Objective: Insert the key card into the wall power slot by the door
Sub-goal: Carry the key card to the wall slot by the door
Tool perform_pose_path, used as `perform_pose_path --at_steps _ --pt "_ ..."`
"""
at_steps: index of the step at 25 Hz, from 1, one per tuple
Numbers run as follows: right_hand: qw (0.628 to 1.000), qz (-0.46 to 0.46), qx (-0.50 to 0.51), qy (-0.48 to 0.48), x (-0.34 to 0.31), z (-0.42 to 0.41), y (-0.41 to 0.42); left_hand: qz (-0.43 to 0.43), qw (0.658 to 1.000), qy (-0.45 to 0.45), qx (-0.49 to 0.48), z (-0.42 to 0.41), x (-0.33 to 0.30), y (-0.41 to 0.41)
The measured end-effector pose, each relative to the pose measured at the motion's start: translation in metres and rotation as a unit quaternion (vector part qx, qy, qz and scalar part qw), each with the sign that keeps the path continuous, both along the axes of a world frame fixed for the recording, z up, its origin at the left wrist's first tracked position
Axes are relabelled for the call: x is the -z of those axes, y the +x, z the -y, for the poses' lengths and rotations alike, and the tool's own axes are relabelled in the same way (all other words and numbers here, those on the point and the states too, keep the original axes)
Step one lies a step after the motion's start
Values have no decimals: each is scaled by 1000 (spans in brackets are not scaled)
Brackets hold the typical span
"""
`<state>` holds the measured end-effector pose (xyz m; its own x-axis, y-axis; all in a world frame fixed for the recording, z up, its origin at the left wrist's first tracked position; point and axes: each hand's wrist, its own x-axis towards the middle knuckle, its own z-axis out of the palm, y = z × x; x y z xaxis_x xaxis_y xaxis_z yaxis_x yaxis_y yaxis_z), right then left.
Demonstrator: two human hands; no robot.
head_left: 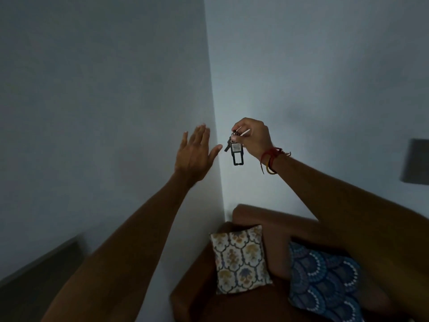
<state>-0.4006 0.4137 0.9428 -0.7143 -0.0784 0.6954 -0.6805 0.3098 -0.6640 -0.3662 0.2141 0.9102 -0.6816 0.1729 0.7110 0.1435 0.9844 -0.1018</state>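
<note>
My right hand (254, 139) is raised near the corner of two pale walls, fingers pinched on the ring of a key bunch. From it hangs a black rectangular key card tag (237, 154) with a small key beside it. My left hand (196, 154) is held up flat just left of the tag, fingers spread, holding nothing, a short gap from the hanging key. A dark rectangular plate (415, 161) is on the right wall at the frame's right edge; it is blurred and I cannot tell whether it is the power slot.
The room is dim. Below my arms stands a brown armchair (255, 212) in the corner, holding a cream patterned cushion (240, 256) and a blue patterned cushion (322, 280). A dark edge of furniture or a frame (39, 270) sits at the lower left.
</note>
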Motion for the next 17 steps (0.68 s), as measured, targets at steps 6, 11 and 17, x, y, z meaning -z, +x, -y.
perform_pose_path --at_steps 6,11,17 --pt "998 -27 59 -3 -30 -131 -9 -56 997 -15 54 -125 -31 -32" --pt "993 -35 115 2 -34 -237 -10 -66 992 -26 103 -230 -28 -56" --pt "981 -36 190 -1 -33 -351 -12 -71 981 -45 172 -344 -32 -91"
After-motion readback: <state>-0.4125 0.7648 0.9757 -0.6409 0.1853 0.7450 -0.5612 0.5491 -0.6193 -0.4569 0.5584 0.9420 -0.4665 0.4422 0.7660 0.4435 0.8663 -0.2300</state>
